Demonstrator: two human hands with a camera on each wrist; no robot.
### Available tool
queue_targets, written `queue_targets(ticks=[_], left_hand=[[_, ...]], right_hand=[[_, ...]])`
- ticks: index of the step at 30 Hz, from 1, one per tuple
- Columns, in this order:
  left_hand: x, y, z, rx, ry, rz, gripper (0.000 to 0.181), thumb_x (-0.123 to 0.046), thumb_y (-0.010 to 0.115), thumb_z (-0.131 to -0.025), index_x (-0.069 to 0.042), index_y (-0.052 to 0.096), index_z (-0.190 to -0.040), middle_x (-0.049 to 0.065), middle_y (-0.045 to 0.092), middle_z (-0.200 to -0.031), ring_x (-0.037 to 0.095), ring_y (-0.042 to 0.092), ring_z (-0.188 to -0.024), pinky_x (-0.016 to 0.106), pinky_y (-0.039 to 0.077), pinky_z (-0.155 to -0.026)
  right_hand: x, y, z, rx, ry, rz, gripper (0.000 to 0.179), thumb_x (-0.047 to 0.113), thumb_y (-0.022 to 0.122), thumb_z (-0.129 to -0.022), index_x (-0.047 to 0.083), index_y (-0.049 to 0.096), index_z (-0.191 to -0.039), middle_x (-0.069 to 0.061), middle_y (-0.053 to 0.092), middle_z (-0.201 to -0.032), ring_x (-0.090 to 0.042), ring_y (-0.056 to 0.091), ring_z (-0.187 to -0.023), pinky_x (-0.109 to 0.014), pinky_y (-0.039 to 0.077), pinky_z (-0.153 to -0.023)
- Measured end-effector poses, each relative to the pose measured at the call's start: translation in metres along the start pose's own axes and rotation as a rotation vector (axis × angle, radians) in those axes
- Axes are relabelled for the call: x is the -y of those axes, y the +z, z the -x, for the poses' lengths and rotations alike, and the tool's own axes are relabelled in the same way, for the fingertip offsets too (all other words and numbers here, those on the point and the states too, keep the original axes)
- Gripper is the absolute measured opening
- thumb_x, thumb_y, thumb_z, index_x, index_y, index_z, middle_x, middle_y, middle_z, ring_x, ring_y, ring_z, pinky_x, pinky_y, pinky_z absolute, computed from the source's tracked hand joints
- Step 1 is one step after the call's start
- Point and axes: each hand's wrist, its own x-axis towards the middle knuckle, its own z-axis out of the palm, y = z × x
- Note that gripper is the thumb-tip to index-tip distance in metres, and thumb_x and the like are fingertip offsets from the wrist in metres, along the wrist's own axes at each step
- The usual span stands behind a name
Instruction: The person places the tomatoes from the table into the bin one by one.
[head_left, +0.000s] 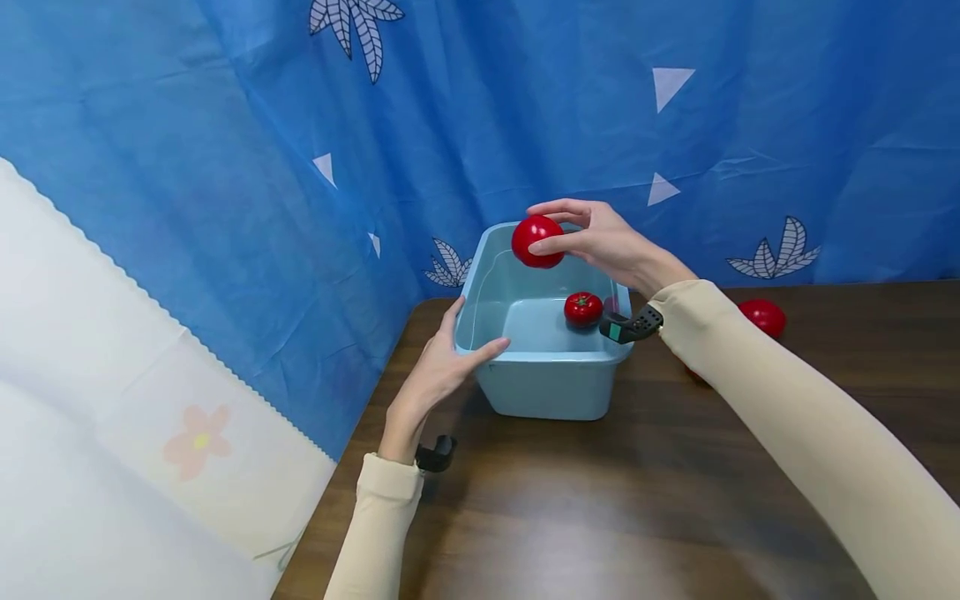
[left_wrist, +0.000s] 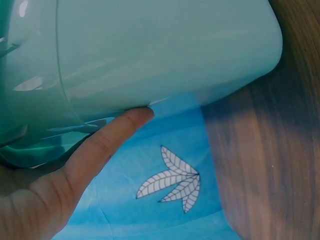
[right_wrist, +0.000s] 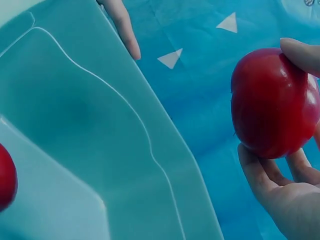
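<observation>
A light blue plastic basin (head_left: 551, 387) stands on the table, and one red tomato (head_left: 582, 309) with a green stem top lies inside it, towards the right. My right hand (head_left: 600, 240) holds another red tomato (head_left: 534, 242) above the basin, thumb on one side and fingers on the other; the right wrist view shows this held tomato (right_wrist: 272, 102) close up. At the basin's left front corner my left hand (head_left: 438, 367) grips the rim, its thumb over the front edge. In the left wrist view a finger of the left hand (left_wrist: 95, 155) lies against the basin's outer wall.
To the right, a red tomato (head_left: 763, 317) sits on the brown wooden table (head_left: 555, 500), partly behind my right sleeve. Another reddish thing barely shows under that forearm. A blue patterned curtain (head_left: 525, 100) hangs behind the table, with a white cloth (head_left: 112, 400) at left.
</observation>
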Motion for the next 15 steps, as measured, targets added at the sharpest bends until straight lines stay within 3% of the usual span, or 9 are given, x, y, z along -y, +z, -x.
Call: queue_targets(ticks=[8,15], left_hand=[[-0.001,0.002,-0.002,-0.001,-0.002,-0.015,0.11,-0.06,0.078,-0.085,-0.029,0.014,-0.168,0.004,0.039,-0.161,0.033,0.046,-0.141,0.061,0.048,-0.108],[0.001,0.001,-0.003,-0.008,-0.013,-0.025,0.11,-0.062,0.078,-0.085,-0.029,0.014,-0.168,0.004,0.039,-0.162,0.033,0.045,-0.142,0.062,0.046,-0.109]], right_hand=[[-0.013,0.005,-0.011,-0.037,0.062,-0.003,0.061,0.005,0.078,-0.093,0.01,0.055,-0.15,-0.01,0.052,-0.149,-0.028,0.044,-0.138,-0.046,0.049,-0.11],[-0.018,0.004,-0.013,-0.043,0.067,-0.021,0.061,0.004,0.076,-0.094,0.007,0.053,-0.151,-0.011,0.051,-0.149,-0.028,0.045,-0.137,-0.044,0.048,-0.111]])
